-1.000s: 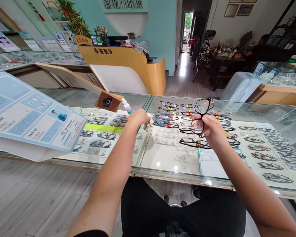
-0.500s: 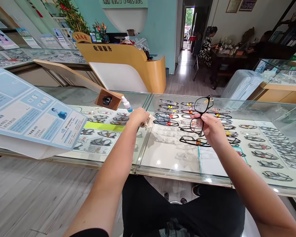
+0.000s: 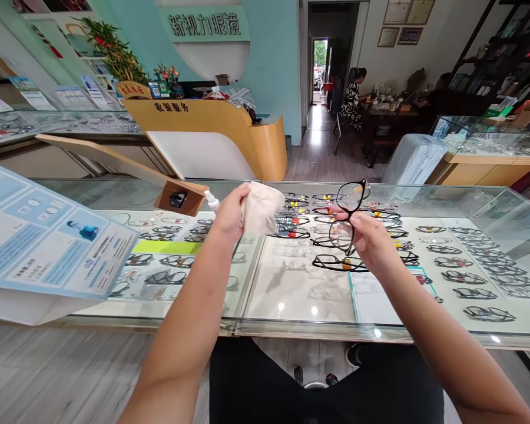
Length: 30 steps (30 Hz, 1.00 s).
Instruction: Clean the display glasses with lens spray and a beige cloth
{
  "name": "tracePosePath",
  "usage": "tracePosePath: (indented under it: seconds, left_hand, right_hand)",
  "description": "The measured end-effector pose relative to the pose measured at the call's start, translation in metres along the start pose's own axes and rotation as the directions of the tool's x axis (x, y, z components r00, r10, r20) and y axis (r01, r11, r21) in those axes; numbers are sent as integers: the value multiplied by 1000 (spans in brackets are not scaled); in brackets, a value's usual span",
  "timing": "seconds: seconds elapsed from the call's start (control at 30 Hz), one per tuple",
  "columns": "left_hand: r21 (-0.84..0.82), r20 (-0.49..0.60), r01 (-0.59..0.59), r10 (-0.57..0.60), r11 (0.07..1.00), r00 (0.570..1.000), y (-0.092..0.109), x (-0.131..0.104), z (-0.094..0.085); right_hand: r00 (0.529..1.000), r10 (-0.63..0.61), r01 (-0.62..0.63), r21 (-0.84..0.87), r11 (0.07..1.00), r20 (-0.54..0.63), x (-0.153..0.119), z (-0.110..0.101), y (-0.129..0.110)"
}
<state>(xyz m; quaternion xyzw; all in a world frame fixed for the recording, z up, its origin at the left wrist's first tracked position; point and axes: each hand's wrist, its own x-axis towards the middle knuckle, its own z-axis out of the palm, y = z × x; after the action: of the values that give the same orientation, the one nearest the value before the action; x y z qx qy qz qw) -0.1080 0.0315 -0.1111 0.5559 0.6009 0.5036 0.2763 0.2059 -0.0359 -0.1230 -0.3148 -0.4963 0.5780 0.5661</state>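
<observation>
A pale cloth (image 3: 261, 208) hangs from my left hand (image 3: 230, 213), its fingers closed on one edge above the glass counter. My right hand (image 3: 371, 235) pinches black-framed glasses (image 3: 350, 213) at the bridge, the lenses one above the other. Beneath and beside them, rows of glasses lie on the counter, the nearest being a black pair (image 3: 335, 262) with an orange tag. A white dropper bottle (image 3: 212, 201) stands just left of my left hand, its lower part hidden.
A brown box (image 3: 179, 199) and a large blue-and-white printed board (image 3: 48, 235) stand on the left. The glass showcase (image 3: 291, 323) spans the front. Behind are a wooden reception desk (image 3: 269, 147) and people at a table (image 3: 391, 111).
My left hand has lifted the cloth off the counter, and more of it shows. The glasses remain in my right hand. The view has tilted up and shifted right.
</observation>
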Motion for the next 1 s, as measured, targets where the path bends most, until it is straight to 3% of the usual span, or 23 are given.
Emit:
tracePosePath:
  seconds: [0.07, 0.2, 0.3, 0.43, 0.5, 0.6, 0.63, 0.77, 1.0]
  left_hand:
    - [-279, 161, 76, -31, 957, 987, 13, -18, 16]
    - [-392, 373, 204, -48, 897, 926, 30, -53, 38]
    - [-449, 438, 244, -26, 859, 899, 33, -68, 41]
    - [-508, 462, 221, 46, 833, 886, 35, -74, 39]
    - [-554, 517, 227, 117, 801, 848, 37, -75, 38]
    - [-613, 616, 278, 227, 739, 755, 38, -80, 43]
    - [-620, 612, 257, 251, 742, 750, 37, -82, 46]
    - [-545, 448, 10, 281, 838, 849, 30, -94, 64]
    - [-432, 411, -64, 259, 900, 874, 23, -102, 78]
  right_hand:
    - [1000, -10, 10, -26, 1000, 8, -1, 3, -1]
    - [999, 32, -32, 0, 999, 39, -1, 8, 1]
    - [995, 96, -96, 41, 994, 23, -1, 7, 8]
    - [996, 90, -90, 22, 996, -20, 0, 3, 19]
    - [997, 74, -73, 20, 997, -32, 0, 4, 20]
    - [998, 40, -39, 21, 999, -57, -1, 7, 16]
    - [997, 33, -33, 15, 999, -64, -2, 8, 14]
    - [998, 44, -45, -16, 999, -53, -6, 8, 12]
    - [999, 7, -9, -39, 999, -44, -10, 12, 14]
